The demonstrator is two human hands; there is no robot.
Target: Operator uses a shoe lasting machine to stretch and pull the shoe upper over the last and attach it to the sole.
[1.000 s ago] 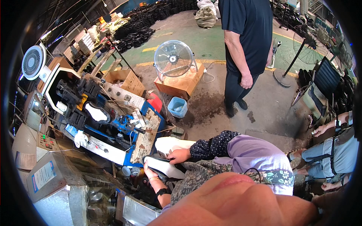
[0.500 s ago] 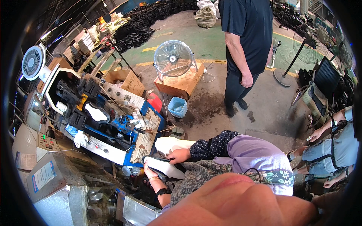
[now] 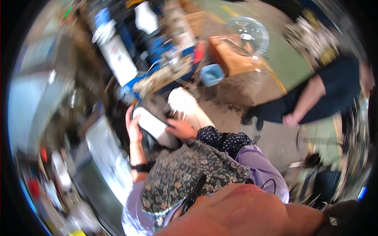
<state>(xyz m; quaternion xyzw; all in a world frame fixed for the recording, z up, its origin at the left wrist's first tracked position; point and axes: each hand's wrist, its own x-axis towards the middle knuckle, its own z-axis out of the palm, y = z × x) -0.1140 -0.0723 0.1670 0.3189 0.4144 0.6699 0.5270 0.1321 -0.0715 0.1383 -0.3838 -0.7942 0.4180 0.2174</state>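
Between my hands is a shoe [image 3: 151, 125] with a white face turned up and a dark rim. My left hand [image 3: 134, 126] grips its left edge, thumb by the white face and fingers partly apart. On the opposite side, my right hand [image 3: 182, 129] holds the dark rim with curled fingers. My floral apron [image 3: 189, 171] lies just below the shoe's near end. Another white-faced shoe [image 3: 145, 19] sits in the blue machine [image 3: 191, 65] ahead; motion blur hides its details.
A light blue bin [image 3: 212, 74] stands beyond the machine's corner, near a cardboard box [image 3: 232, 59] carrying a round fan [image 3: 247, 36]. A person in dark clothes [image 3: 315, 92] stands at the right. A grey metal surface [image 3: 98, 192] lies to my left.
The view has swung left and tilted down, so the machine, bin and standing person appear rotated. Both hands still hold the shoe, now angled more toward my body.
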